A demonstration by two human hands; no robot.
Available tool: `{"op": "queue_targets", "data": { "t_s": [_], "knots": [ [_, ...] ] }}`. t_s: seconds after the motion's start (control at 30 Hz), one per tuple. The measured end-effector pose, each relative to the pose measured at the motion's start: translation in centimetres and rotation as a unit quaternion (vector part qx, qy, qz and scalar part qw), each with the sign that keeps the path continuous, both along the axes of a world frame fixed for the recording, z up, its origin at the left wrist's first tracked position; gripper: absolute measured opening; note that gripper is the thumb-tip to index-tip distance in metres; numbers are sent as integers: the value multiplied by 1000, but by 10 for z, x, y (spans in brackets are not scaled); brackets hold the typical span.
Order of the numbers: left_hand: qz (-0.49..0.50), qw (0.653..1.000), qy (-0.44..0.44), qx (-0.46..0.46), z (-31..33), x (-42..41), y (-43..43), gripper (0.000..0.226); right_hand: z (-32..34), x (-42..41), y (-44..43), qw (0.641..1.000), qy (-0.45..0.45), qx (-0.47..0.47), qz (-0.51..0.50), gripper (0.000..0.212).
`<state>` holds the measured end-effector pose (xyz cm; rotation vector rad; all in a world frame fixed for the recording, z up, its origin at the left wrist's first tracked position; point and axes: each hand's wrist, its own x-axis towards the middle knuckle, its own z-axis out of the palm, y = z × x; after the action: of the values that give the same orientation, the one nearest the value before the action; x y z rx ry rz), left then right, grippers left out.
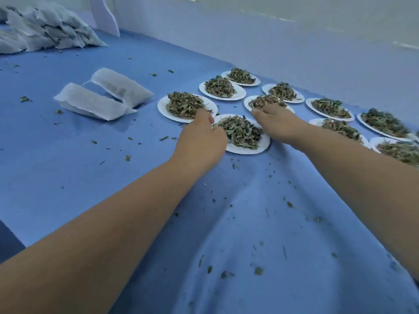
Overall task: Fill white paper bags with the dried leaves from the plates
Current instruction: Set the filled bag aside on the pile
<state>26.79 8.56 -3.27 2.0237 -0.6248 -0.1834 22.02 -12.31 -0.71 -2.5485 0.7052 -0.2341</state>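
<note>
The blue cloth [238, 223] is lying closest, rumpled into long folds and covering the whole surface up to a white wall [294, 46] along its far edge. Two bare forearms are stretching across it from the near edge.

In the far left corner a heap of filled bags [45, 30] is sitting. White plates [231, 97], each carrying a mound of dried leaves [240, 131], are spreading in staggered rows from the middle of the cloth towards its right edge. Left of them, two white paper bags [90, 103] are lying side by side, apart from the heap.

The left hand [199, 141] is resting at the left rim of the nearest plate [247, 151], its fingers curling down into the leaves there. I cannot tell whether it is pinching leaves or rim. The right hand [278, 125] is reaching past that plate's far right rim, with its fingers lying on the next mound behind; its grip is hidden.

Leaf crumbs [258, 270] are lying scattered over the cloth.
</note>
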Motion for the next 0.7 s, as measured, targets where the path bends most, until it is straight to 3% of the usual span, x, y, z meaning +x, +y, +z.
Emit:
{"op": "queue_targets", "data": {
  "t_s": [0.07, 0.13, 0.2, 0.23, 0.3, 0.33, 0.37, 0.4, 0.47, 0.53, 0.6, 0.7],
  "knots": [
    [25, 998, 50, 3, 3, -10, -14, 37, -6, -7, 6, 998, -29, 45, -15, 40],
    [56, 998, 23, 28, 12, -22, -24, 46, -4, -11, 12, 991, -55, 118, -39, 44],
    [87, 994, 64, 3, 19, -32, -24, 24, 2, -20, 18, 978, -60, 187, -69, 62],
    [77, 995, 49, 46, 27, -42, -24, 12, 5, -26, 18, 974, -58, 208, -72, 66],
    [53, 978, -68, 192, 31, -58, -22, 34, 12, -45, 15, 972, -47, 220, -68, 64],
    [63, 972, -87, 211, 35, -63, -25, 35, 16, -59, 11, 973, -44, 216, -67, 63],
    [66, 979, -68, 182, 37, -70, -27, 33, 20, -75, 8, 974, -45, 212, -67, 63],
    [84, 992, 7, 92, 37, -81, -28, 31, 23, -92, 5, 975, -47, 207, -69, 63],
    [56, 977, 160, -128, 38, -93, -41, 29, 29, -132, -2, 977, -46, 193, -81, 69],
    [56, 961, 196, -186, 35, -113, -49, 27, 32, -178, -10, 977, -46, 187, -94, 65],
    [41, 959, 211, -183, 33, -136, -59, 18, 32, -228, -14, 972, -48, 202, -109, 42],
    [1, 957, 237, -169, 32, -173, -71, 25, 33, -297, -13, 964, -63, 208, -152, 37]
  ]
}}
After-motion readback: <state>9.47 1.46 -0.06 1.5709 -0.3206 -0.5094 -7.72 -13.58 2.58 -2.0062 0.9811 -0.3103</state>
